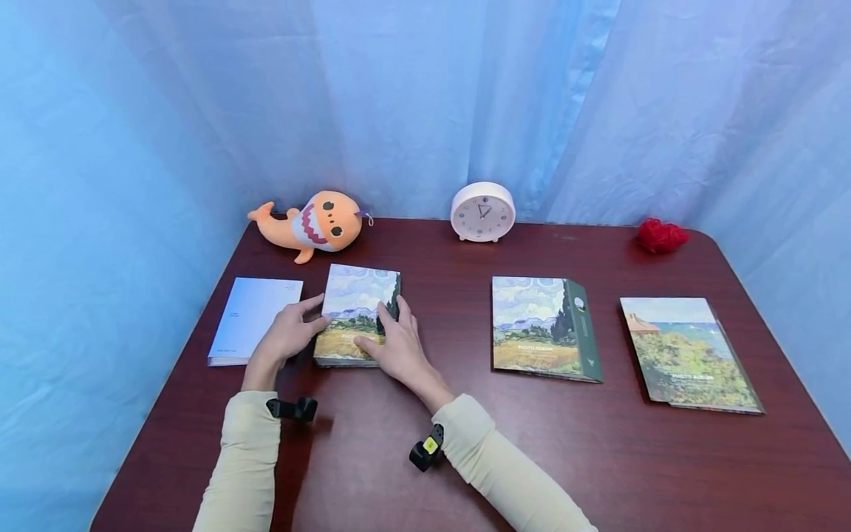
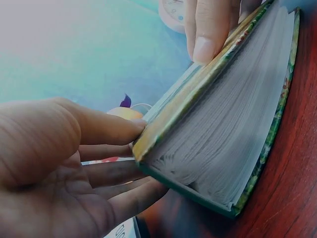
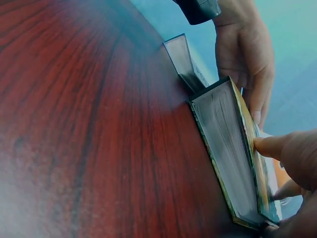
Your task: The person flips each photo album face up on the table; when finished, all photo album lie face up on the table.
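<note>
A photo album (image 1: 355, 325) with a painted landscape cover lies on the table between both hands, its page edges facing the front in both wrist views. My left hand (image 1: 288, 336) is at its left side, thumb at the cover's edge and mostly straight fingers (image 2: 133, 196) along the spine. From the right, my right hand (image 1: 401, 343) holds the album, thumb (image 3: 270, 146) on the cover and some fingers bent over the right edge. Just left of the left hand lies a pale blue-white album (image 1: 255, 318), partly covered by that hand.
Right of the hands lie a second landscape photo album (image 1: 532, 325) with a green spine strip and another album (image 1: 685, 355) showing a coastal painting. Along the back edge are an orange plush shark (image 1: 326, 222), a white clock (image 1: 483, 212) and a red cloth-like bundle (image 1: 661, 236). Blue curtains (image 1: 412, 111) surround the table.
</note>
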A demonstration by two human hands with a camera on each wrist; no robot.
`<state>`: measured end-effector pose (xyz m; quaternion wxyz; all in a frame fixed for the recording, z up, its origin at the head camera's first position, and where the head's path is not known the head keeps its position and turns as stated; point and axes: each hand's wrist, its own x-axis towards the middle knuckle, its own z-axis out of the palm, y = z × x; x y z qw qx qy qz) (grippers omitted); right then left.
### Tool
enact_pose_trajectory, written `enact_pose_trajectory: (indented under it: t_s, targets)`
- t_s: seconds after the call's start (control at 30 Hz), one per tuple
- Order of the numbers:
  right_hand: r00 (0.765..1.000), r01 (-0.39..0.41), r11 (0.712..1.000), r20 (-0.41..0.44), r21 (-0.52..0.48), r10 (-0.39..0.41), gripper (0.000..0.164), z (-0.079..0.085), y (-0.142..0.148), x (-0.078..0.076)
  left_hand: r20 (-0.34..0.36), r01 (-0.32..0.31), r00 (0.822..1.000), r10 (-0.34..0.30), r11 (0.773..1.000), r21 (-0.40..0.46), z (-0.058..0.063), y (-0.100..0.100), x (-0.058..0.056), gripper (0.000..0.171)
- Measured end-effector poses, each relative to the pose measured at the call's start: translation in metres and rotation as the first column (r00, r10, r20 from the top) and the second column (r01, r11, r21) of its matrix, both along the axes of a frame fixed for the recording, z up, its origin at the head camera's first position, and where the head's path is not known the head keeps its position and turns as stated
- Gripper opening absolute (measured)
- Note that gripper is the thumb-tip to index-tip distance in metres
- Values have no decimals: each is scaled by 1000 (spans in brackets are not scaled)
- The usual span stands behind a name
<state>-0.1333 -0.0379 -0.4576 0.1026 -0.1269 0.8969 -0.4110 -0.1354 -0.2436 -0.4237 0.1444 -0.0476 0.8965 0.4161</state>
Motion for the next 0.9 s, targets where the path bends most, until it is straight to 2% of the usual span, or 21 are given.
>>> enact_pose_trajectory:
  t_s: [0.2,0.3,0.43,0.53,0.63,0.7,0.8,0.9]
  targets:
    - [1000,-22,1000,-4,-21,22,71,1,2,3,-10,-8,1000,8,1000,-12,2,0,3,58]
    - [1000,-13,999,-15,-36,13,69,2,5,2,-22,-34,999,33,999,-32,4,0,4,59]
    - [999,19,998,-31,-67,-21,68,5,14,-1,-120,-100,989,89,991,-86,8,5,5,61]
    - [996,58,995,-58,-81,-63,67,9,25,-5,-241,-155,962,126,982,-108,12,14,7,59]
    - [991,106,991,-78,-83,-112,65,14,39,-10,-334,-190,930,151,978,-85,17,27,7,55]
    - [987,138,987,-74,-80,-144,64,19,50,-14,-365,-191,917,160,980,-49,19,36,7,53]
    - [981,176,982,-73,-65,-181,63,25,68,-19,-381,-170,911,161,985,10,21,51,7,51]
    - [973,207,977,-94,-57,-211,62,31,89,-24,-361,-135,920,152,988,72,22,68,5,50]
